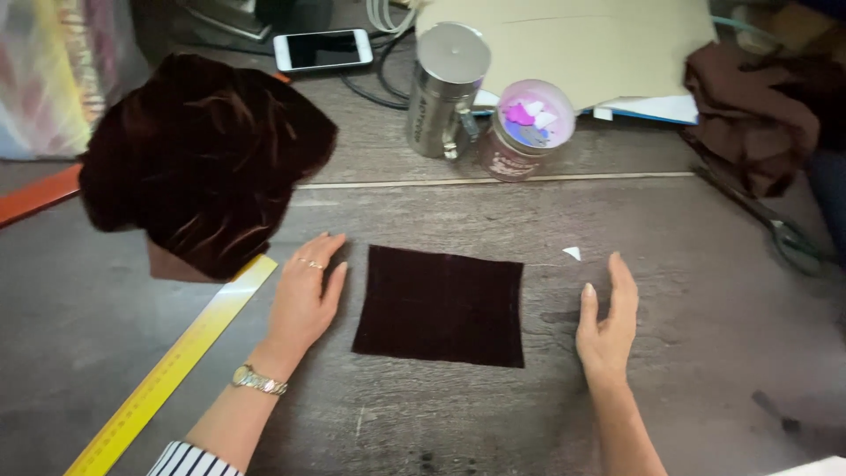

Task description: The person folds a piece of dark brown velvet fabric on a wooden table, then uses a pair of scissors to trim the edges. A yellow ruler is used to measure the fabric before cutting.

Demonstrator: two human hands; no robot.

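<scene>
A grey, wood-grained desk (670, 353) carries everything. A dark brown velvet square (441, 304) lies flat near its middle, with a larger heap of the same velvet (203, 150) at the upper left. A yellow ruler (167, 375) runs diagonally along the left side. Toward the back stand a metal mug (445, 88) and, touching it, a small jar with a pinkish lid (527, 128); behind them lie a white phone (322, 48) and a sheet of beige card (582, 48). Dark scissors (775, 225) and crumpled brown cloth (749, 106) sit at the right. A tiny white scrap (573, 253) lies just beyond the square.
</scene>
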